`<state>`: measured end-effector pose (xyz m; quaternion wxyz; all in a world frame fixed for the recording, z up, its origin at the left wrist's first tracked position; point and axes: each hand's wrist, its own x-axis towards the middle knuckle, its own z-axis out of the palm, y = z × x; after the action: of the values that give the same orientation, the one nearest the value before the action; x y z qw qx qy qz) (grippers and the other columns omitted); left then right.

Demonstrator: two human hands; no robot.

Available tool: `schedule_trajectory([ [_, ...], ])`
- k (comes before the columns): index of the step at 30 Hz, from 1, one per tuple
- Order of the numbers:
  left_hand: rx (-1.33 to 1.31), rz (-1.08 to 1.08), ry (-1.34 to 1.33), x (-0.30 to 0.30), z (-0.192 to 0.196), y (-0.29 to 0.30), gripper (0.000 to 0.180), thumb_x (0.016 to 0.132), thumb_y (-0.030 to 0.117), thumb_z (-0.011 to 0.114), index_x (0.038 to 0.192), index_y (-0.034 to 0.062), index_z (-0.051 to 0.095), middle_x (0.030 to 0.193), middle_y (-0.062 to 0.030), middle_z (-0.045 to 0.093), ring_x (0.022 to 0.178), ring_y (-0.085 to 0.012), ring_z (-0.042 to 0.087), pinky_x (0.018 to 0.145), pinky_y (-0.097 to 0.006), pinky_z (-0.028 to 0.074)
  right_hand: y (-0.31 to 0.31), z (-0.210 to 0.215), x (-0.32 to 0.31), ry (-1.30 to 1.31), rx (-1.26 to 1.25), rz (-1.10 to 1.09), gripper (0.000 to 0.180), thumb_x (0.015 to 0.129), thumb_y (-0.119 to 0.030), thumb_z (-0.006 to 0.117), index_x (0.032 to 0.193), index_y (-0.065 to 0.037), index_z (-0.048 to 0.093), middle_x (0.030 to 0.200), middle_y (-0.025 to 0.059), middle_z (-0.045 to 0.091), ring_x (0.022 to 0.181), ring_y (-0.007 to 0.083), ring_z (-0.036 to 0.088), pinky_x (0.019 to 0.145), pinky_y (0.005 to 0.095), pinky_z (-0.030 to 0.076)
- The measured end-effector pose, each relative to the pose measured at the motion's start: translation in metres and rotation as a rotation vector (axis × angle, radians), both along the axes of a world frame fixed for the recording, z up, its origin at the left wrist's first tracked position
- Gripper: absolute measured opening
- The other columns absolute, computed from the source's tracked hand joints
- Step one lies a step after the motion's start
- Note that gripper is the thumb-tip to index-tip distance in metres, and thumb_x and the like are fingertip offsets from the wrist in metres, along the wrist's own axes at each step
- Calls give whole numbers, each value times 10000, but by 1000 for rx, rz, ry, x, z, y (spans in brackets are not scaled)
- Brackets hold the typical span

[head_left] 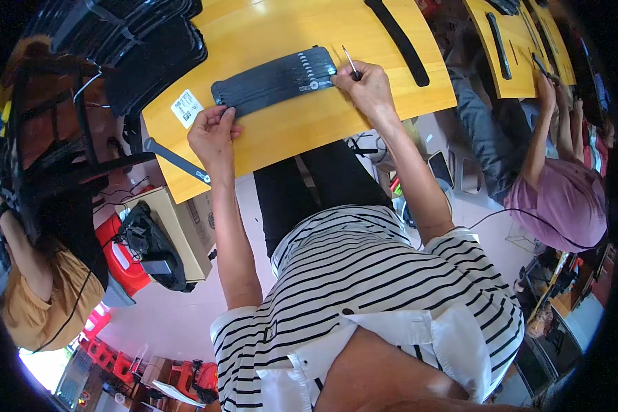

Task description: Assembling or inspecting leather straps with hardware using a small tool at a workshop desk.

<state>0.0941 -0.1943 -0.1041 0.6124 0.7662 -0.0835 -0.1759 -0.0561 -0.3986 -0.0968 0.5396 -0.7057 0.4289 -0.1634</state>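
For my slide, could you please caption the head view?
Left hand steadies fanned black straps on a yellow table; right hand holds a thin tool.

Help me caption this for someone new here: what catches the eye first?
A fanned row of black straps lies mid-table on the yellow wooden table. The left hand pins its near end, while the right hand holds a thin pen-like tool at the far end.

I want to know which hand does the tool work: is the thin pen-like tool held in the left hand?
No, the thin tool is in the right hand, while the left hand grips the stack of black straps.
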Motion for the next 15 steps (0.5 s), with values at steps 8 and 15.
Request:
schedule_trajectory([
  [8, -49, 3, 2, 1, -1, -2, 108, 760, -10, 649, 841, -26, 580, 653, -44, 544, 486, -96, 548, 430, -184, 443, -3, -13, 2, -53, -21, 5, 130, 736, -68, 662, 661, -37, 559, 556, -37, 488, 487, 34, 411, 438, 198, 304],
  [15, -39, 23, 27, 2, -3, -1, 122, 755, -11, 654, 835, -19, 562, 659, -42, 539, 485, -93, 540, 428, -185, 442, -2, -13, 3, -19, -20, -26, 140, 689, -129, 673, 649, -16, 600, 538, 37, 545, 504, 105, 506, 494, 263, 400],
])
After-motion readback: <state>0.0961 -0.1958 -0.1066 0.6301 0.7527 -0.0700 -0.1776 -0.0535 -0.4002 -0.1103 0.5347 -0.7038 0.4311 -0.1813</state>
